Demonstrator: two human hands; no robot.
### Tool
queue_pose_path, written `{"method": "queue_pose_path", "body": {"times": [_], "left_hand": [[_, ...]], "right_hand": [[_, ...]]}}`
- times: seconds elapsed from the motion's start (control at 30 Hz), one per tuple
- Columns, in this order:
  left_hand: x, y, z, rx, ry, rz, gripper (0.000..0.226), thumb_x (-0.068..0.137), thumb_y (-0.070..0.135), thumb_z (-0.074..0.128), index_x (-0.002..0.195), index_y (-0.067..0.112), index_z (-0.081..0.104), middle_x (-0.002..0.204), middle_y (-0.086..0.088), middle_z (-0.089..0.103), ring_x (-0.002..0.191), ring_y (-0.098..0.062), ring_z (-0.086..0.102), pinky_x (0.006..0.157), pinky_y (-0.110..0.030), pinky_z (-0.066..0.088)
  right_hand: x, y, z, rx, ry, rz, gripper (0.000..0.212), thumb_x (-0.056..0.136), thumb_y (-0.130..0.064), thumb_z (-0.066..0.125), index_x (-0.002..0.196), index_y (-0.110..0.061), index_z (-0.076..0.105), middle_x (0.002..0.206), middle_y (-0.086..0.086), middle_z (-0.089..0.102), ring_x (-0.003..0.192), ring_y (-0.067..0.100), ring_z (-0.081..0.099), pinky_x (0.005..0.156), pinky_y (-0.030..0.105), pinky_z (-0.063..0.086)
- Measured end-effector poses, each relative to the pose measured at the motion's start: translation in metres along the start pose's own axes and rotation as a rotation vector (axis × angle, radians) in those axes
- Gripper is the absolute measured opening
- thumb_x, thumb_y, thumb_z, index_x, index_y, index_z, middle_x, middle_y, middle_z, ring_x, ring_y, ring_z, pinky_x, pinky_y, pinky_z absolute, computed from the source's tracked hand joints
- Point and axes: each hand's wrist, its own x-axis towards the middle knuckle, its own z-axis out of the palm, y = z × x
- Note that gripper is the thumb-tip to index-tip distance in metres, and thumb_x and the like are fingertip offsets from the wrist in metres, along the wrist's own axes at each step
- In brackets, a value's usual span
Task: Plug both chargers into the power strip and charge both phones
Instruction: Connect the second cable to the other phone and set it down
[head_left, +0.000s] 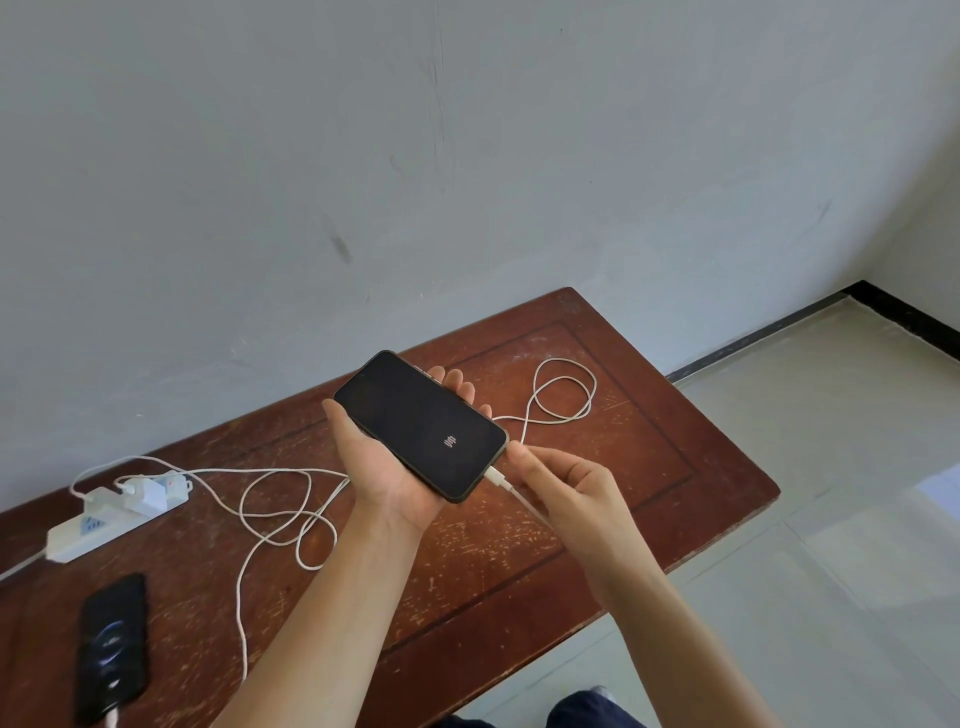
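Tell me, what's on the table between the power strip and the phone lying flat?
In the head view, only bare scratched wooden table separates the power strip from the flat phone. The white cable runs off to their right.

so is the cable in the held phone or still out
In. The white connector sits in the bottom edge of the phone resting in the left hand, and a small symbol glows on its screen.

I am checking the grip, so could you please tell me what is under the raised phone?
The left hand is under the phone, palm up. The phone's back is hidden.
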Motion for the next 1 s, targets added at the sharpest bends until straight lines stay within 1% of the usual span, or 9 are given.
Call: {"method": "queue_pose_path", "body": {"times": [0.13, 0.27, 0.4, 0.47, 0.53, 0.7, 0.8, 1.0], "left_hand": [[-0.004, -0.002, 0.004, 0.075, -0.006, -0.003, 0.098, 0.078, 0.088, 0.039, 0.126, 0.008, 0.067, 0.125, -0.017, 0.069, 0.115, -0.036, 0.067, 0.094, -0.054, 0.053], [-0.006, -0.004, 0.008, 0.140, -0.005, -0.018, 0.101, 0.077, 0.090, 0.037, 0.127, 0.008, 0.068, 0.127, -0.017, 0.069, 0.117, -0.036, 0.066, 0.096, -0.053, 0.052], [-0.008, -0.006, 0.012, 0.163, -0.030, -0.050, 0.104, 0.075, 0.091, 0.040, 0.131, 0.007, 0.064, 0.127, -0.017, 0.067, 0.114, -0.035, 0.066, 0.099, -0.053, 0.051], [-0.008, -0.007, 0.013, 0.186, -0.037, -0.053, 0.105, 0.075, 0.092, 0.038, 0.132, 0.007, 0.063, 0.125, -0.017, 0.068, 0.112, -0.035, 0.067, 0.100, -0.051, 0.050], [-0.008, -0.009, 0.014, 0.206, -0.034, -0.054, 0.107, 0.075, 0.093, 0.034, 0.131, 0.008, 0.064, 0.120, -0.017, 0.070, 0.108, -0.034, 0.068, 0.097, -0.050, 0.051], [-0.006, -0.012, 0.017, 0.271, -0.039, -0.045, 0.105, 0.077, 0.093, 0.027, 0.119, 0.008, 0.072, 0.113, -0.016, 0.072, 0.101, -0.032, 0.070, 0.093, -0.047, 0.054], [-0.006, -0.012, 0.017, 0.267, -0.051, -0.053, 0.106, 0.076, 0.093, 0.029, 0.119, 0.006, 0.072, 0.112, -0.017, 0.072, 0.099, -0.032, 0.070, 0.090, -0.046, 0.056], [-0.005, -0.014, 0.018, 0.255, -0.055, -0.077, 0.107, 0.075, 0.093, 0.034, 0.122, 0.004, 0.069, 0.112, -0.019, 0.071, 0.098, -0.033, 0.070, 0.089, -0.047, 0.057]], "right_hand": [[0.002, -0.004, -0.004, 0.094, 0.017, 0.036, 0.025, 0.088, -0.049, 0.064, 0.090, -0.032, 0.082, 0.089, -0.003, 0.081, 0.078, 0.009, 0.074, 0.071, 0.019, 0.059], [0.001, -0.001, -0.009, 0.101, 0.005, 0.058, 0.030, 0.083, -0.049, 0.066, 0.090, -0.026, 0.083, 0.089, -0.002, 0.081, 0.070, 0.007, 0.071, 0.067, 0.019, 0.055], [0.001, 0.005, -0.011, 0.102, -0.020, 0.076, 0.032, 0.083, -0.050, 0.065, 0.090, -0.024, 0.082, 0.090, 0.001, 0.080, 0.071, 0.009, 0.066, 0.072, 0.025, 0.054], [0.000, 0.006, -0.012, 0.111, -0.027, 0.069, 0.030, 0.081, -0.049, 0.066, 0.095, -0.026, 0.082, 0.091, 0.001, 0.081, 0.073, 0.010, 0.068, 0.070, 0.023, 0.054], [0.000, 0.008, -0.014, 0.115, -0.027, 0.065, 0.030, 0.079, -0.047, 0.067, 0.097, -0.028, 0.081, 0.092, 0.001, 0.081, 0.075, 0.011, 0.070, 0.070, 0.023, 0.055], [0.001, 0.009, -0.019, 0.107, -0.035, 0.063, 0.025, 0.080, -0.044, 0.067, 0.095, -0.030, 0.082, 0.091, 0.001, 0.080, 0.078, 0.014, 0.070, 0.074, 0.025, 0.058], [0.001, 0.010, -0.021, 0.103, -0.041, 0.071, 0.023, 0.081, -0.042, 0.068, 0.095, -0.030, 0.082, 0.090, 0.000, 0.080, 0.076, 0.012, 0.069, 0.076, 0.028, 0.057], [0.001, 0.009, -0.024, 0.092, -0.057, 0.067, 0.027, 0.079, -0.045, 0.068, 0.097, -0.029, 0.082, 0.089, 0.001, 0.080, 0.072, 0.008, 0.067, 0.072, 0.026, 0.055]]}}
